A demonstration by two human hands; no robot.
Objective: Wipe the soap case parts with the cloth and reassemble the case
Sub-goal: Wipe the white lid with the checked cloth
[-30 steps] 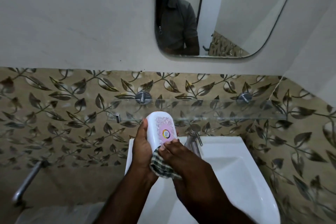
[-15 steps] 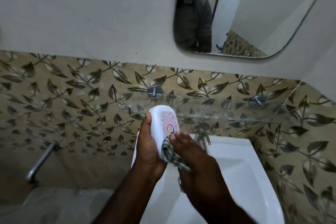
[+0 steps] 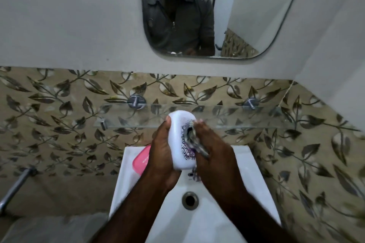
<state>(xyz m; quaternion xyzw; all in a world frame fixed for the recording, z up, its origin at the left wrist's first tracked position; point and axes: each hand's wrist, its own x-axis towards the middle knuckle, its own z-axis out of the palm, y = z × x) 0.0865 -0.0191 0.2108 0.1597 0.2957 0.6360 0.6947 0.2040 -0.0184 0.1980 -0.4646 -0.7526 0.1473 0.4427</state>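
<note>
One white lid [image 3: 180,142] in the curled left hand [image 3: 161,156], one cloth [image 3: 194,140] at its three o'clock in the pinch of the right hand [image 3: 213,156], one pink base [image 3: 141,161] at nine.

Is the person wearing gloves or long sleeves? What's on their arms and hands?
No gloves. The left hand and the right hand are both bare, with no rings, watch or bracelets showing. The forearms are bare too; no sleeve reaches them. In the mirror you can see a dark grey top with a collar and a zip.

The head camera looks forward and down, close over the sink [image 3: 187,227], facing the mirror [image 3: 246,6].
</note>
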